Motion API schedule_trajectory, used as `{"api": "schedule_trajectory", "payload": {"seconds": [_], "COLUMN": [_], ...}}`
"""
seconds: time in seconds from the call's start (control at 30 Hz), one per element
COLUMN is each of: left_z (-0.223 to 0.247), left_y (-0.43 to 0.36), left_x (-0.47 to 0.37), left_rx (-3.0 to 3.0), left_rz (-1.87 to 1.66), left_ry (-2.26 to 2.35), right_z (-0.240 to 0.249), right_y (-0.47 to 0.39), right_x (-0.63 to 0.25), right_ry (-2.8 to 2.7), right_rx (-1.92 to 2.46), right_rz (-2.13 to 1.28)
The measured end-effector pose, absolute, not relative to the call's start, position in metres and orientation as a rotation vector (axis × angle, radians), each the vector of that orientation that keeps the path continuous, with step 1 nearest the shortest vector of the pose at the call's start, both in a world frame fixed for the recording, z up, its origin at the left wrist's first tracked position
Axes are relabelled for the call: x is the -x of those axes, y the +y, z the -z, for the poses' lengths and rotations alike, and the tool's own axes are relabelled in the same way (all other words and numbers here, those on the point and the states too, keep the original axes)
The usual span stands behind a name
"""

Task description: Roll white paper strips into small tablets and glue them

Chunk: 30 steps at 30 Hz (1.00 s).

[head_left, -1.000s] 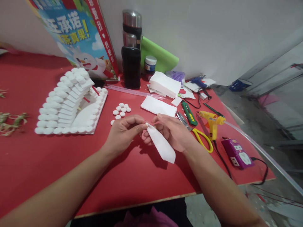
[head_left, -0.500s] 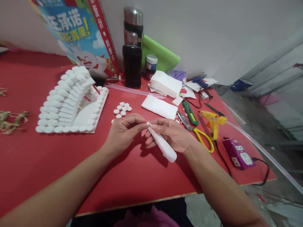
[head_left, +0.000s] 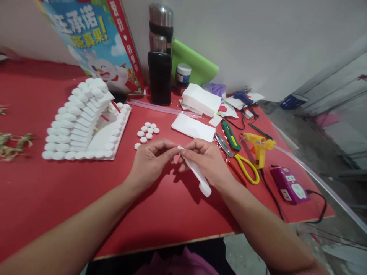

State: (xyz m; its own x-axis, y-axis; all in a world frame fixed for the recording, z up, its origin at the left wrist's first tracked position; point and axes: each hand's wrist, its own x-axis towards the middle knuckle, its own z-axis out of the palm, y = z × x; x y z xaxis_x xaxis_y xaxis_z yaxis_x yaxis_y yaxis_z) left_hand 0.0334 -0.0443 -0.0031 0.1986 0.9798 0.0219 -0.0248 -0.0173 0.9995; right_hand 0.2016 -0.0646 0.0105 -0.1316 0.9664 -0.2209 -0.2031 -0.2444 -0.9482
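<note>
Between my two hands is a strip of white tissue point(head_left: 197, 171), pinched and rolled at its upper end. My left hand point(head_left: 154, 157) is closed, thumb and forefinger gripping the tip of the strip. My right hand point(head_left: 208, 158) pinches the strip just beside that tip, and the loose tail hangs down below my right palm with a curled end. Several small white rolled discs point(head_left: 146, 133) lie just beyond my left hand. A folded stack of white tissue point(head_left: 193, 128) rests past my fingertips.
At left stands a white model with steps point(head_left: 83, 122) edged in discs. On the right are yellow-and-red-handled scissors point(head_left: 246, 168), a green cutter point(head_left: 231, 135), a yellow glue gun point(head_left: 259, 147) and a purple power box point(head_left: 289, 185). A black phone point(head_left: 159, 78) leans on a steel flask point(head_left: 161, 17).
My right hand has turned over the strip, its fingers now more curled, and the strip's tail has swung slightly left and curled at its end. The scissors' red handle now shows.
</note>
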Motion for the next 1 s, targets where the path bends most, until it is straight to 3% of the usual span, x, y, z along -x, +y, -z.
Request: {"api": "schedule_trajectory", "payload": {"seconds": [0.17,0.6,1.0], "left_z": [0.004,0.014,0.007], "left_y": [-0.049,-0.054,-0.04], "left_x": [-0.038,-0.037,-0.027], "left_rx": [-1.526,-2.24,-1.677], "left_rz": [-1.29,-1.537,-1.278], "left_ry": [1.068,0.952,0.829], "right_z": [-0.009,-0.003,-0.015], "right_y": [-0.072,-0.075,-0.07], "right_x": [-0.188,-0.192,-0.213], "right_ry": [-1.064,-1.177,-1.565], "right_rx": [1.228,1.17,1.036], "right_rz": [-1.318,-1.187,-1.186]}}
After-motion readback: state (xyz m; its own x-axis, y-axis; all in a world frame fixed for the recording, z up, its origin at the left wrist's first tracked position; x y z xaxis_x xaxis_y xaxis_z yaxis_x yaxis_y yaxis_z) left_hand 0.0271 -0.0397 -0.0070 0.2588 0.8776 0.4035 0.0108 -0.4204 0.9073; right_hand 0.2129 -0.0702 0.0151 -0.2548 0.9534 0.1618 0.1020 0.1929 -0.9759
